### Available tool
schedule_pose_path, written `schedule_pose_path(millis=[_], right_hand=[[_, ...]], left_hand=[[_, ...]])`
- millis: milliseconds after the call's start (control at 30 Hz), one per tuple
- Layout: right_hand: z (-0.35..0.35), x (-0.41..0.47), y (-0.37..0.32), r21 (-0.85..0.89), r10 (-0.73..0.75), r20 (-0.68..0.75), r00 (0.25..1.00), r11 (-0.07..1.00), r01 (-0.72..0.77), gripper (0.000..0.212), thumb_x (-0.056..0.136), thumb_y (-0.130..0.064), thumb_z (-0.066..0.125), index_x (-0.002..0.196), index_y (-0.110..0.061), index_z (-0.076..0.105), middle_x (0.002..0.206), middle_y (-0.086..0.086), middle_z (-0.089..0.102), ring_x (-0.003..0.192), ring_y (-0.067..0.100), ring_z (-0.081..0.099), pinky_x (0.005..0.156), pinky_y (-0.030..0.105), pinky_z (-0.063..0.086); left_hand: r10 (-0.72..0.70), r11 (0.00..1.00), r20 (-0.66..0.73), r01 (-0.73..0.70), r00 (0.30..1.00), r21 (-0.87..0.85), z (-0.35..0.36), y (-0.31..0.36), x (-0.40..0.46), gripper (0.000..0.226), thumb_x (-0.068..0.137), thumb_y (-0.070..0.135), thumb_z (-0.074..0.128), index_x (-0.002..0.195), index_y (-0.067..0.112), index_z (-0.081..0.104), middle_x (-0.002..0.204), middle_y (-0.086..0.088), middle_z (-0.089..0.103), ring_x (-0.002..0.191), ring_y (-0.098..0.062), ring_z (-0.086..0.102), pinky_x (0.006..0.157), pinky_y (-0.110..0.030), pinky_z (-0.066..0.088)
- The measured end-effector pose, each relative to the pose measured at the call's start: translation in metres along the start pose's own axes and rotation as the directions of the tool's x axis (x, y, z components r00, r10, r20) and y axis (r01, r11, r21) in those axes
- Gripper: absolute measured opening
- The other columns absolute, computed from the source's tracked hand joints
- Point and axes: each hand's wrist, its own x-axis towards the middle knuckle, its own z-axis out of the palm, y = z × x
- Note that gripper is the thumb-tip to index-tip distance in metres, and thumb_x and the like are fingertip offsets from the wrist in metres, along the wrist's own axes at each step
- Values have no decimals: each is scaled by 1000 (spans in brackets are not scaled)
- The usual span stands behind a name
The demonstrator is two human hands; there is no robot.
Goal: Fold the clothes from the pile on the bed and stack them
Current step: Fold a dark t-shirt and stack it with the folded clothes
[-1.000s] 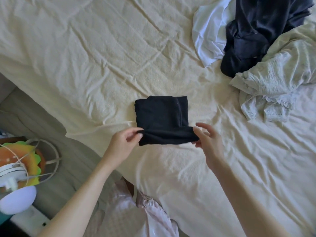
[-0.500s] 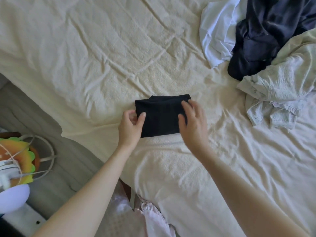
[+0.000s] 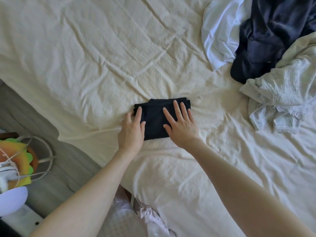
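Observation:
A small black garment [image 3: 154, 117], folded into a compact rectangle, lies on the cream bedsheet [image 3: 102, 57] near the bed's front edge. My left hand [image 3: 132, 130] lies flat on its left edge with straight fingers. My right hand [image 3: 181, 124] presses flat on its right half, fingers spread. At the top right is the unfolded pile: a white garment [image 3: 217, 31], a dark navy garment [image 3: 266, 31] and a pale green crinkled garment [image 3: 282, 100].
The bed's edge runs diagonally at lower left, with grey floor [image 3: 51, 177] beyond it. A round white stand [image 3: 36, 158], a colourful orange and green object [image 3: 18, 161] and a white lamp-like object [image 3: 12, 200] sit on the left. Pink clothing [image 3: 147, 218] shows at the bottom.
Both hands brought the near edge of the black garment up and over, making it a smaller rectangle. They let go of the edge and now lie flat on top of it.

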Motion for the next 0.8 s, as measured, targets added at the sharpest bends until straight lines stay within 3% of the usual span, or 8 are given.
schedule_pose_path(millis=[100,167,233,300,400,567,667,800], right_hand=[[-12,-3,3,294,-3,-105,995,955,34,49,100,-35,39,147,-24,31,158,12,9,146,29,3,119,44,7],[-19,-9,4,531,170,-306,937,847,19,37,96,-22,53,131,-13,55,149,14,35,140,28,29,114,43,27],[-22,-13,7,678,437,-331,836,726,-111,36,92,-22,59,126,-11,57,139,8,46,127,21,44,106,38,39],[-27,-10,13,845,632,-59,773,444,-299,47,89,-29,62,131,-12,49,132,3,47,115,15,49,99,34,44],[-34,-2,31,894,569,378,730,-19,-448,50,88,-27,65,131,-6,50,124,7,58,105,19,58,91,34,50],[-41,4,51,838,346,540,768,-138,-527,42,88,-19,66,125,-2,56,117,10,64,106,24,62,91,35,52],[-46,5,54,807,276,589,760,-152,-570,38,87,-16,66,121,-1,58,116,10,64,106,24,62,93,36,51],[-51,-8,49,803,243,595,766,-178,-568,21,85,-13,68,106,-7,63,108,6,67,98,20,64,76,29,52]], left_hand=[[13,999,40,-11,999,-48,-3,0,4,52,99,25,43,148,19,26,137,-13,36,116,-26,47,81,-35,48],[-21,980,63,33,998,-195,-6,-1,7,52,98,20,45,147,18,28,130,-13,39,105,-22,51,86,-28,45],[-82,936,59,97,995,-337,-8,-1,8,50,97,17,47,145,18,34,116,-10,43,88,-14,50,83,-20,39],[-165,892,37,165,986,-420,-10,-2,9,45,97,18,47,141,17,40,110,-7,47,89,-12,52,83,-17,36],[-322,792,78,313,944,-524,-12,-1,14,39,97,21,48,136,15,46,124,-5,55,107,-17,54,90,-22,39],[-439,528,317,527,840,-666,-17,0,23,36,96,18,52,132,17,49,123,-6,56,104,-27,60,83,-41,54],[-434,454,383,565,815,-689,-24,2,25,30,95,12,53,125,17,51,115,-9,61,100,-29,62,82,-44,55],[-395,378,422,563,816,-734,-37,4,15,26,93,7,55,117,18,54,99,-7,65,85,-24,65,77,-42,55]])
